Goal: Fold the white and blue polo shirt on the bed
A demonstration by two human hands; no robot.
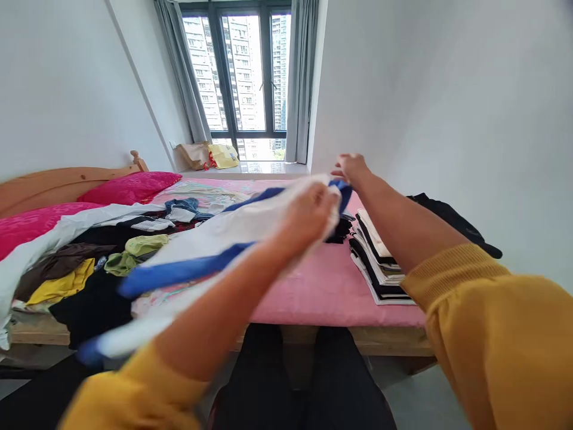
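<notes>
A white garment with blue bands (259, 221), perhaps a long-sleeved top, stretches in the air above the bed and is smeared by motion. My left hand (313, 209) is closed on its white cloth near the right end. Just beyond, my right hand (353, 170) pinches the blue edge at the far corner, though its fingertips are partly hidden. The garment's left side trails down towards the bed's front edge. To the right, below my right forearm, lies a stack of folded clothes (380, 269), mostly black and white. Some black cloth (341, 230) lies beside the stack, partly covered by my left hand and the garment.
Loose clothes cover the bed's left side, among them a yellow piece (65, 282), a green piece (134, 254) and a black one (101, 301). Pink pillows (129, 186) lie by the wooden headboard (67, 182). A dark garment (452, 221) lies right of the stack. Bags (222, 156) sit on the windowsill.
</notes>
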